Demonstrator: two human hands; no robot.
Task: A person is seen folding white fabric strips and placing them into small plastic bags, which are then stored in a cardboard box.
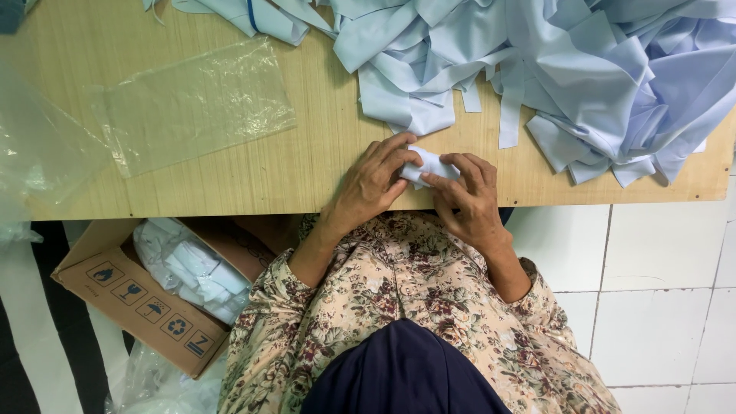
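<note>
At the near edge of a wooden table (253, 169) my left hand (372, 184) and my right hand (468, 199) both grip a small folded piece of light blue cloth (429, 162). The fingers of both hands pinch it from either side, so most of it is hidden. Just beyond my hands lies a big heap of light blue cloth pieces and strips (567, 69), spread over the right and far part of the table.
A clear plastic bag (192, 103) lies flat on the table to the left, with more clear plastic (34, 153) at the left edge. Below the table on the left stands an open cardboard box (146, 307) holding bagged cloth (192, 268). White tiled floor (659, 291) shows at right.
</note>
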